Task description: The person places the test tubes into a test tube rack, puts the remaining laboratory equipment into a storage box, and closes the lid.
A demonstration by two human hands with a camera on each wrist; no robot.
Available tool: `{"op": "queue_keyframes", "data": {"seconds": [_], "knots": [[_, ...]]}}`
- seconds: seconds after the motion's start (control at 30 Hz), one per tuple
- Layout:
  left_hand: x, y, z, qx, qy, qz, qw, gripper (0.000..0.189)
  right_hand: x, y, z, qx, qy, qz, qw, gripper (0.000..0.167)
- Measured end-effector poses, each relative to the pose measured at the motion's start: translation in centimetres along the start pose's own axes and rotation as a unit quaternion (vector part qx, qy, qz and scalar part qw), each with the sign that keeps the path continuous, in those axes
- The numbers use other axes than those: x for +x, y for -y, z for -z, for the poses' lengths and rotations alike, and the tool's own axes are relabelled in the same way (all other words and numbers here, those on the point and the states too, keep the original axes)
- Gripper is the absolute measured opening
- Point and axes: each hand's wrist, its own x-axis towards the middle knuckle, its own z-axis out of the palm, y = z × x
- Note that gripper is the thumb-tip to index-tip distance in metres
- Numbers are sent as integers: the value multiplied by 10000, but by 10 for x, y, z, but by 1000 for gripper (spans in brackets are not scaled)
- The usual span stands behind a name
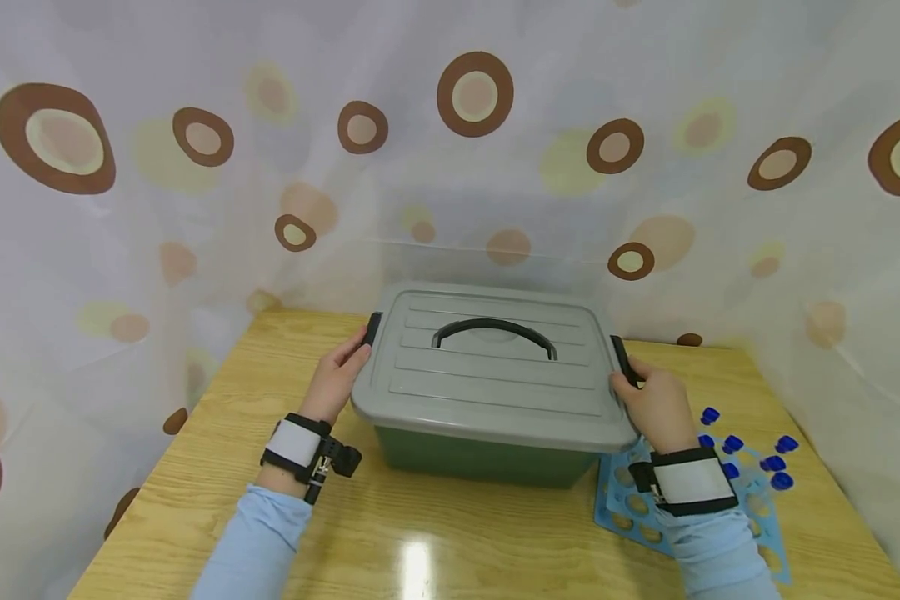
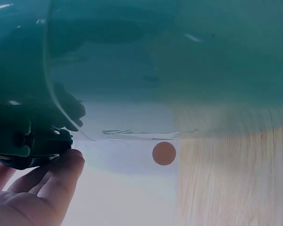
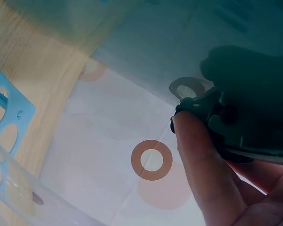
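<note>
In the head view a storage box (image 1: 487,458) with a green see-through body stands on the wooden table, its grey lid (image 1: 495,387) lying on top. My left hand (image 1: 333,379) grips the black latch (image 1: 372,328) on the left side, its thumb at the lid's edge. On the other side, my right hand (image 1: 660,408) grips the right latch (image 1: 626,360). From below, the left wrist view shows fingertips pressed against the black latch (image 2: 42,148). The right wrist view likewise has a finger against the latch (image 3: 198,110) under the lid's rim.
A folded black handle (image 1: 495,325) arches over the lid. Under my right forearm lies a light blue rack (image 1: 626,504) with round holes, and several blue-capped pieces (image 1: 786,444) are scattered beside it. A curtain with brown rings (image 1: 476,93) hangs behind the table (image 1: 330,533).
</note>
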Motion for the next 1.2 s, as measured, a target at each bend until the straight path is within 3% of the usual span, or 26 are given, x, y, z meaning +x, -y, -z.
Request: {"op": "queue_keyframes", "data": {"seconds": [0.3,0.47,0.57,0.67,0.87,0.93,1.03,1.1,1.2], "knots": [[0,3,1,22,37,30,10000,50,2,-2,-2,93,35,-28,9999,54],[1,6,0,-25,-31,5,10000,50,-3,-9,-1,322,108,2,9994,64],[1,8,-2,-79,-38,-10,10000,49,-21,-12,-2,529,-136,39,9985,69],[1,8,-3,-125,-35,0,9999,49,-52,-12,-10,453,-646,257,9966,60],[0,4,-1,-112,5,-24,9999,49,-112,-31,-40,-997,-1437,742,9818,51],[0,2,0,-126,-5,-43,9999,49,-119,-39,-49,-1519,-1246,725,9778,54],[-1,1,2,-160,-8,-28,9999,49,-119,-49,-59,-1996,-499,674,9763,51],[-1,2,1,-198,-18,15,9998,49,-118,-53,-63,-2130,75,455,9760,47],[-1,3,0,-185,-13,21,9998,50,-116,-58,-65,-2238,457,395,9728,36]]}}
